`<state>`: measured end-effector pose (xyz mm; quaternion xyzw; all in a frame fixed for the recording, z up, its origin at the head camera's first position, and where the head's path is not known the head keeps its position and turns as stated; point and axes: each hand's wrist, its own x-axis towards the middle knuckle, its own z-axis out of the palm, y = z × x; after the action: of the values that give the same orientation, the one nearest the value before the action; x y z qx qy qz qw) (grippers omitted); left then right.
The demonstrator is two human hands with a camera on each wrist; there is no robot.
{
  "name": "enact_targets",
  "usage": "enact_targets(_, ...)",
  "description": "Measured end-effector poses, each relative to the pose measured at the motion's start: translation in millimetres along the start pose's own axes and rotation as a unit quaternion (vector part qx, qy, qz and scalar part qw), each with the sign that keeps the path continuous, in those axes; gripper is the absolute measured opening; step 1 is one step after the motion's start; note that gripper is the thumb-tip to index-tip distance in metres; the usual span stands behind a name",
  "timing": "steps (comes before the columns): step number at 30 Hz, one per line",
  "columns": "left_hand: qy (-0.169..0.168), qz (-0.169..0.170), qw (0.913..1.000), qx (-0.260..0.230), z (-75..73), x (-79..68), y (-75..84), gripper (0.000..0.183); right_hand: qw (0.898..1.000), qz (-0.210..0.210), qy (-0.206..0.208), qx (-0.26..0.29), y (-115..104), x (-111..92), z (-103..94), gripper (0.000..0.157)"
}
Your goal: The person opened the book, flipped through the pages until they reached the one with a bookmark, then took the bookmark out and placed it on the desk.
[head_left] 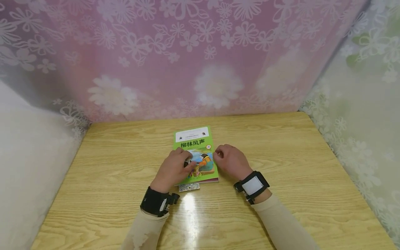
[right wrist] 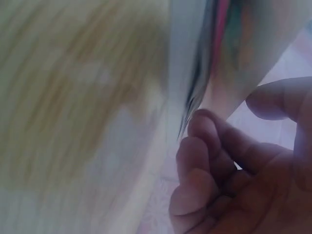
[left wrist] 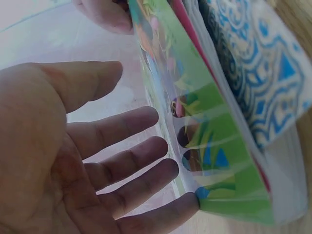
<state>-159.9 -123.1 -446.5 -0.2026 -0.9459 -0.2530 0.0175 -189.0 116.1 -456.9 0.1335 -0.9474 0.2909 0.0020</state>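
Observation:
A green paperback book (head_left: 193,139) with an illustrated cover lies on the table. From its lower edge sticks a blue-and-white patterned bookmark (left wrist: 273,73), also seen in the head view. My left hand (head_left: 173,170) rests over the left part of the cover; the left wrist view shows its fingers spread and fairly straight, fingertips at the cover. At the right edge of the book is my right hand (head_left: 232,161), fingers curled. In the right wrist view its index fingertip meets the page edges, where a dark gap shows, and the thumb (right wrist: 268,100) lies at the cover's side.
The wood-grain table (head_left: 118,149) extends on both sides of the book. A pink flowered curtain (head_left: 187,69) hangs behind its far edge, and pale flowered cloth (head_left: 359,114) hangs on the right. Both wrists wear black straps (head_left: 154,201).

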Motion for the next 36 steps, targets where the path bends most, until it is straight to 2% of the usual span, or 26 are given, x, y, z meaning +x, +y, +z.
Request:
enact_targets(5, -0.029, -0.021, 0.999, -0.027, -1.6, 0.1, 3.4, 0.047, 0.998, -0.027, 0.009, 0.048, -5, 0, 0.5, 0.021)
enact_targets(8, -0.065, -0.033, 0.996, -0.051, -3.8, -3.9, 6.8, 0.068, 0.995, -0.034, 0.017, 0.089, -10, 0, 1.5, 0.022)
enact_targets(12, -0.083, -0.016, 0.9925, -0.088, -4.6, -13.1, 14.6, 0.102, 0.984, -0.035, 0.015, 0.173, -20, -1, 2.2, 0.019)
enact_targets(14, -0.066, 0.004, 0.9935, -0.093, -3.8, -17.3, 19.5, 0.111, 0.976, -0.041, 0.013, 0.212, -26, -1, 2.1, 0.016)
enact_targets(17, -0.022, 0.02, 0.997, -0.072, -2.5, -21.6, 25.7, 0.107, 0.963, -0.064, 0.008, 0.26, -33, -2, 1.5, 0.013)
enact_targets(22, 0.062, -0.006, 0.9959, -0.065, -6.8, -25.4, 28.0, 0.082, 0.942, -0.109, -0.032, 0.317, -39, -4, 1.2, 0.019)
enact_targets(24, 0.104, -0.014, 0.9909, -0.085, -10.2, -28.4, 24.0, 0.072, 0.945, -0.13, -0.048, 0.295, -37, -5, 1.9, 0.021)
enact_targets(26, 0.151, -0.018, 0.9831, -0.103, -13.9, -32.9, 17.2, 0.065, 0.96, -0.162, -0.053, 0.221, -34, -5, 3.2, 0.021)
enact_targets(28, 0.196, -0.023, 0.973, -0.12, -17.4, -39.1, 9.3, 0.06, 0.97, -0.203, -0.047, 0.121, -31, -5, 5.8, 0.019)
enact_targets(31, 0.247, -0.023, 0.9623, -0.111, -22.7, -48.0, -4.4, 0.053, 0.968, -0.248, -0.038, 0.007, -26, -5, 10.5, 0.02)
enact_targets(33, 0.268, -0.015, 0.9597, -0.084, -25.6, -53.0, -14.4, 0.046, 0.966, -0.252, -0.048, -0.018, -23, -5, 13.2, 0.024)
enact_targets(36, 0.292, -0.005, 0.9556, -0.036, -27.6, -61.5, -31.8, 0.035, 0.97, -0.227, -0.08, -0.03, -21, -7, 15.5, 0.036)
